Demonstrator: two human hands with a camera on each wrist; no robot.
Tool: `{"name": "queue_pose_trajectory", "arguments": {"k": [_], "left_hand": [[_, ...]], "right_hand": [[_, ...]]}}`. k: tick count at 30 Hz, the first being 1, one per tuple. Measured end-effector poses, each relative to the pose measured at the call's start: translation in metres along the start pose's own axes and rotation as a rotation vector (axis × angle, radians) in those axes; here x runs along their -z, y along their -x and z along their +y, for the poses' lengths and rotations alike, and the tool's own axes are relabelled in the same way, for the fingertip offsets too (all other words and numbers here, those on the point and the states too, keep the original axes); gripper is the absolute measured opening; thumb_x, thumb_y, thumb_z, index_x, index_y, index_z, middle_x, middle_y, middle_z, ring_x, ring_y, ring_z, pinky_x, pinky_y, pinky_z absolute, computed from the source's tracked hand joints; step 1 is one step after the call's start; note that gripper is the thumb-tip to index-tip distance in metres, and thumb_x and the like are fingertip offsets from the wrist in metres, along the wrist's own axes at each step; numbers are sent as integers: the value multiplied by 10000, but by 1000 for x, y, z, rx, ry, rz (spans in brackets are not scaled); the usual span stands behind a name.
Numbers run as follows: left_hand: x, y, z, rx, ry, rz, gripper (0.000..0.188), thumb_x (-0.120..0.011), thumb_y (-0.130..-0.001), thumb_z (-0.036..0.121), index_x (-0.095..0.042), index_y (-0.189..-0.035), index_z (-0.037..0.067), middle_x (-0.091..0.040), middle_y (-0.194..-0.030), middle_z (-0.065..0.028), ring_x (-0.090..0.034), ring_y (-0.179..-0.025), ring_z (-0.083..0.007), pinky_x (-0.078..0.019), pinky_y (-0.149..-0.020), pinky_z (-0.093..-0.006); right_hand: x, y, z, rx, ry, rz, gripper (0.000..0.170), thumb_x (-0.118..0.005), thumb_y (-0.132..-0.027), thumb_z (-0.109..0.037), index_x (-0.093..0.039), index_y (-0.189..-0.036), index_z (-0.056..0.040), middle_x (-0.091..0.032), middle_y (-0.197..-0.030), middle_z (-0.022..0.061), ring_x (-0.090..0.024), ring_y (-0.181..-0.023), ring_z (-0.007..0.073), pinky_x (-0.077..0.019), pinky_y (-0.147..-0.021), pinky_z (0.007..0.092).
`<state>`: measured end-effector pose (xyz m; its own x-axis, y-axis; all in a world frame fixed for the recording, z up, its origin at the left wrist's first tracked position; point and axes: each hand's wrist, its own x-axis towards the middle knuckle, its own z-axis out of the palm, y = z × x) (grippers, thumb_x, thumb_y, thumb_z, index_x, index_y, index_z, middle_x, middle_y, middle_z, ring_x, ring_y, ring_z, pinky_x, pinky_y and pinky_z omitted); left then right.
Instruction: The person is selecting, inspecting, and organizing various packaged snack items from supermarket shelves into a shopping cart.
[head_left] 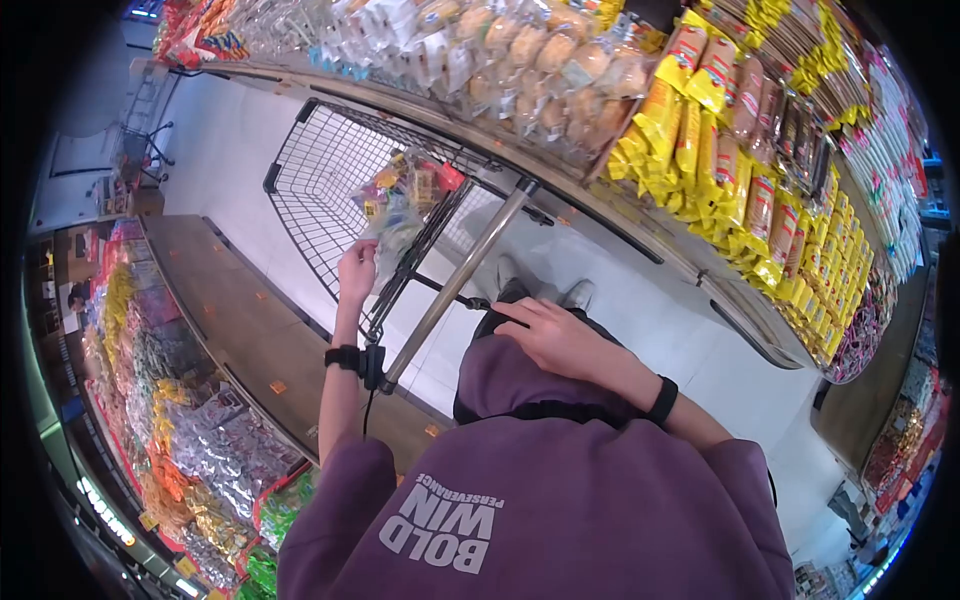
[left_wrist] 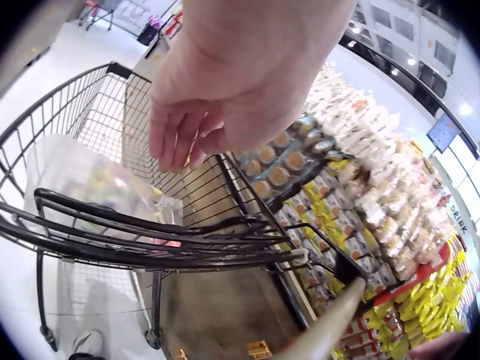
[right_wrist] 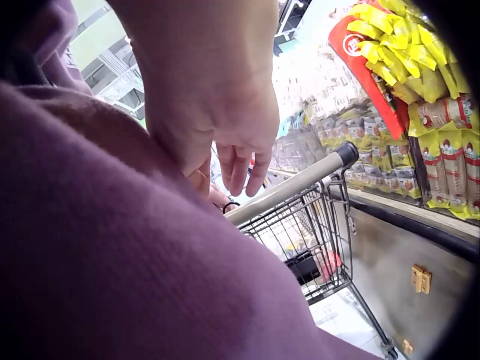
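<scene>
My left hand point(head_left: 357, 270) is over the near side of a wire shopping cart point(head_left: 318, 165), close to a clear plastic bag point(head_left: 400, 228) of colourful packets in the basket. In the left wrist view the left hand's fingers point(left_wrist: 180, 139) hang loosely curled above the basket, holding nothing visible, and the bag point(left_wrist: 94, 184) lies apart from them. My right hand point(head_left: 560, 335) is at the front of the purple top point(head_left: 600, 500), behind the cart's handlebar point(head_left: 460, 280). Its fingers point(right_wrist: 238, 169) are relaxed and grip nothing visible in the right wrist view.
A shelf of bagged round buns point(head_left: 540, 60) and yellow-wrapped snacks point(head_left: 700, 150) runs along the cart's far side. On the left stands a low brown ledge point(head_left: 225, 300) beside heaped wrapped goods point(head_left: 190, 430). White floor point(head_left: 215, 150) extends ahead; another cart point(head_left: 145, 150) stands farther off.
</scene>
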<state>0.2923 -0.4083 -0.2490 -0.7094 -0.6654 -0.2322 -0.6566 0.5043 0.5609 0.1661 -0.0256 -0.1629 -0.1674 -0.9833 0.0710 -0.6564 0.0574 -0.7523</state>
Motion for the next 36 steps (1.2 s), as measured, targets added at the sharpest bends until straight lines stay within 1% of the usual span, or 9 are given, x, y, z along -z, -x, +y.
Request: {"name": "queue_pose_trajectory", "arguments": {"k": [3, 8, 12, 16, 21, 25, 28, 32, 36], "left_hand": [[-22, -41, -55, 29, 169, -98, 285, -518, -901, 123, -727, -1055, 7, -734, -929, -198, -718, -899, -314, -545, -829, -374], [-89, -104, -166, 70, 1, -385, 321, -551, -866, 189, -730, -1069, 16, -719, -987, -245, -693, -971, -393, -535, -885, -436], [-139, -128, -202, 9, -217, -385, 341, -546, -852, 166, -703, -1112, 12, -698, -1048, -273, -666, -1019, -428, -524, -909, -482], [-149, -142, -200, 44, -249, -562, 345, -534, -841, 125, -685, -1125, 1, -678, -1083, -295, -648, -1045, -451, -514, -930, -506], [-185, -168, -220, 148, -204, -668, 415, -475, -874, 101, -593, -1252, -22, -610, -1247, -310, -569, -1214, -435, -463, -1015, -503], [-205, -178, -238, 169, -204, -644, 438, -454, -899, 143, -588, -1289, -6, -603, -1271, -304, -578, -1197, -447, -456, -1019, -518], [-221, -187, -248, 144, -313, -723, 369, -485, -914, 197, -672, -1155, -9, -653, -1178, -296, -624, -1130, -432, -478, -977, -530], [-266, -180, -283, 158, -131, -503, 411, -560, -903, 321, -688, -1102, -15, -678, -1124, -278, -655, -1071, -414, -506, -924, -513], [-271, -180, -269, 256, -155, -380, 427, -582, -896, 355, -691, -1112, 3, -684, -1120, -264, -659, -1068, -404, -511, -918, -502]], "right_hand": [[-5, -29, -6, -25, 18, -13, 380, -613, -793, 20, -615, -1169, -37, -511, -1427, 140, -500, -1280, 291, -418, -1049, 412], [-12, -90, -16, -85, -8, 5, 369, -608, -806, 22, -613, -1170, -42, -517, -1418, 141, -504, -1269, 301, -417, -1044, 412], [-30, -150, -5, -119, 17, 46, 382, -616, -813, 7, -603, -1193, -29, -524, -1405, 146, -505, -1266, 302, -411, -1049, 429], [-57, -199, 12, -114, 121, 71, 337, -631, -846, -42, -610, -1181, -13, -537, -1388, 143, -514, -1257, 291, -400, -1065, 442], [-80, -212, 28, -242, 153, 92, 349, -670, -894, -165, -608, -1212, -33, -547, -1392, 114, -526, -1243, 268, -405, -1070, 428], [-78, -211, 29, -386, 111, 121, 377, -699, -871, -163, -603, -1211, -31, -552, -1394, 113, -539, -1221, 276, -426, -1035, 410], [-78, -212, 31, -419, 111, 181, 381, -733, -823, -131, -620, -1170, -25, -597, -1350, 110, -579, -1169, 281, -465, -971, 399], [-80, -211, 33, -383, 154, 196, 343, -740, -788, -96, -651, -1109, -15, -642, -1290, 125, -634, -1076, 279, -505, -894, 382], [-79, -211, 34, -392, 151, 184, 294, -729, -794, -86, -669, -1071, -8, -659, -1254, 145, -648, -1037, 278, -515, -860, 374]]}}
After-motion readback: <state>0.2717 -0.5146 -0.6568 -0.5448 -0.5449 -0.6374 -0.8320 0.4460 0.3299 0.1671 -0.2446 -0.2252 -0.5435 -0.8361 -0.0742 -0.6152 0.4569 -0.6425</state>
